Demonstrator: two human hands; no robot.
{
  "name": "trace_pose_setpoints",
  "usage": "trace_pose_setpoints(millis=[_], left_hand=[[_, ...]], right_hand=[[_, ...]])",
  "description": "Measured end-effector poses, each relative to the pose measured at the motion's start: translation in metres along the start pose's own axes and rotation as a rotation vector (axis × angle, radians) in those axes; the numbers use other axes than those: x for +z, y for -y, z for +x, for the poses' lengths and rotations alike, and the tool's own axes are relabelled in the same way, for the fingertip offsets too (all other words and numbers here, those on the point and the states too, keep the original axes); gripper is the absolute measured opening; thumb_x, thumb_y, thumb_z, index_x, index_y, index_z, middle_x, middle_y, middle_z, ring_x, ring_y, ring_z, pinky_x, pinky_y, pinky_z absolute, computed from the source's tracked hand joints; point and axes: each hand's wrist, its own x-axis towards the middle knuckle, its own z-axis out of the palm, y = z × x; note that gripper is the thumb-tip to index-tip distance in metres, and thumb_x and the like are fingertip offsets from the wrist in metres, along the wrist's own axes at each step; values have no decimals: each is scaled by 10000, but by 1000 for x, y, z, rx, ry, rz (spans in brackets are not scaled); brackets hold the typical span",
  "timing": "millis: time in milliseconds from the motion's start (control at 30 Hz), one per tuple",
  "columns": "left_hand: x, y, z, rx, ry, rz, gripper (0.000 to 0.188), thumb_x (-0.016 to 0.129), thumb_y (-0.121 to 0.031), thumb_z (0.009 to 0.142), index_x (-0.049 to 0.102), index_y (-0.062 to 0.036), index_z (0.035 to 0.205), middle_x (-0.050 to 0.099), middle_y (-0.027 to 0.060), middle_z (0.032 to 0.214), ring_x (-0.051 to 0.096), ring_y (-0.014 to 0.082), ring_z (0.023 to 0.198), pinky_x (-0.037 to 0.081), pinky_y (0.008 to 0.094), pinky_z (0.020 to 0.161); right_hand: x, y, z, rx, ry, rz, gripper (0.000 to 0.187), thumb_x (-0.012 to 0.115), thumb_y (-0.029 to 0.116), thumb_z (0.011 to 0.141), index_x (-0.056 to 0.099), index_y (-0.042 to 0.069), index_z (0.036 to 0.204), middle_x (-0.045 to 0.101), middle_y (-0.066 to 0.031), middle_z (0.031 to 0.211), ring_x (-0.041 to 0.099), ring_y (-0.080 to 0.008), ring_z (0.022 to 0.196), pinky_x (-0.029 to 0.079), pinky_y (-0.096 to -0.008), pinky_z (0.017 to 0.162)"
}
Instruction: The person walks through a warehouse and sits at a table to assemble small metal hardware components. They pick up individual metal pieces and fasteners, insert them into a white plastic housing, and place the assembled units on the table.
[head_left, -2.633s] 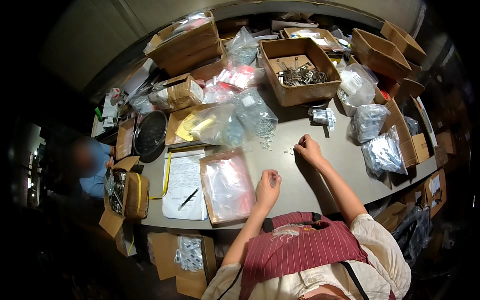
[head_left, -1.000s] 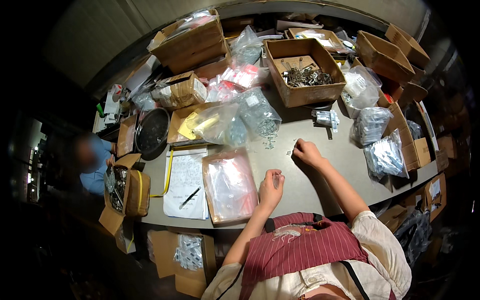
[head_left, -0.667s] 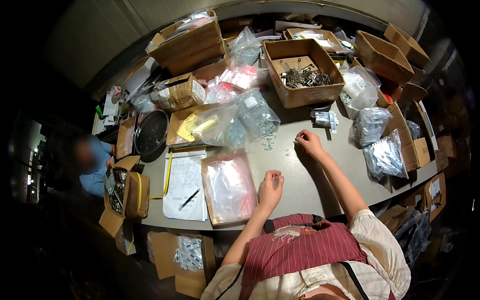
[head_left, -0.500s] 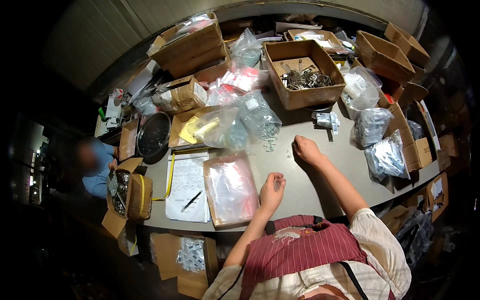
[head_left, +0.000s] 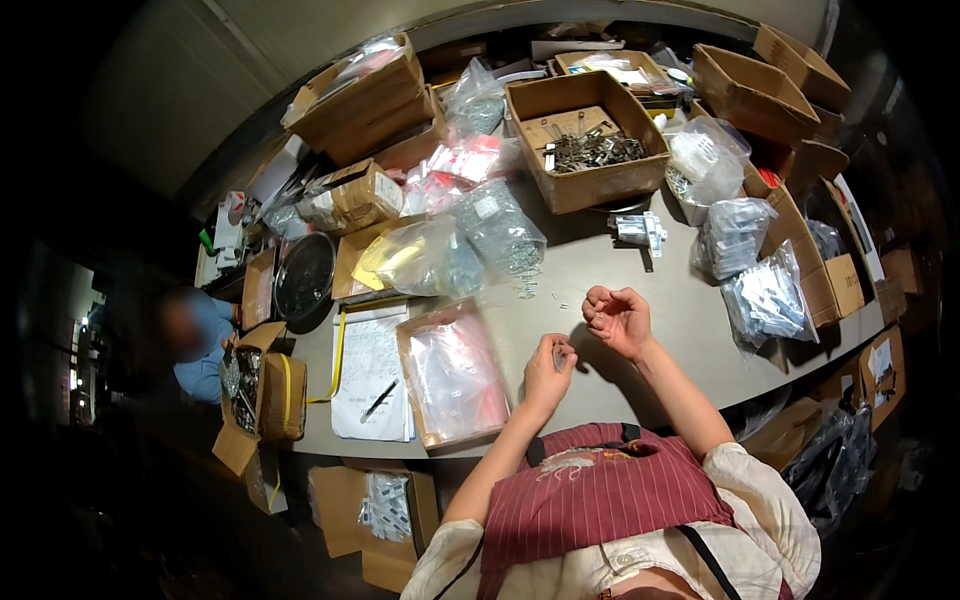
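Note:
My left hand (head_left: pixel 547 378) is closed above the near part of the grey table (head_left: pixel 690 335), with a small clear plastic bag (head_left: pixel 563 354) pinched at its fingertips. To its right, my right hand (head_left: pixel 620 320) is turned palm up with the fingers curled in; what lies in them, if anything, is too small to make out. A few loose screws (head_left: pixel 565 304) lie just beyond my hands. More small screws (head_left: pixel 527 283) spill from the mouth of a large clear bag of screws (head_left: pixel 498 225) farther off.
A cardboard box (head_left: pixel 590 190) of metal clips stands at the back, with white and metal brackets (head_left: pixel 640 232) before it. Bagged parts (head_left: pixel 765 295) lie right. A shallow box of clear bags (head_left: pixel 452 375) and written sheets with a pen (head_left: pixel 380 398) lie left. A person (head_left: pixel 200 345) sits far left.
My right hand has lifted from the table near the loose screws, drawn closer and turned palm up. My left hand keeps the small bag and has shifted slightly. The view has shifted a little.

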Motion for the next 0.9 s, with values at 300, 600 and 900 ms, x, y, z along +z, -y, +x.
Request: trace_pose_setpoints(millis=[300, 600, 900], left_hand=[[45, -27, 12, -19, 100, -133, 353, 747, -64, 813, 652, -28, 1150, 736, 159, 1041, 718, 303, 964, 545, 382, 838], [79, -33, 17, 24, 49, -207, 318, 768, -90, 820, 665, -21, 1113, 737, 147, 1007, 721, 302, 937, 555, 393, 819], [89, -72, 25, -87, 49, -243, 370, 772, -149, 827, 591, -33, 1128, 702, 168, 995, 695, 359, 923, 538, 423, 805]], right_hand=[[53, 0, -33, -91, -94, -162, 384, 502, 363, 1016, 600, 14, 889, 601, -110, 933, 575, -236, 953, 458, -355, 899], [79, 18, -65, -188, -37, -743, 526, 525, 423, 1000, 612, -28, 1256, 658, -174, 1252, 630, -243, 1146, 448, -370, 1045], [75, 45, -74, -103, -14, -871, 644, 652, 436, 928, 558, 7, 1399, 545, -136, 1469, 529, -250, 1321, 374, -390, 1134]])
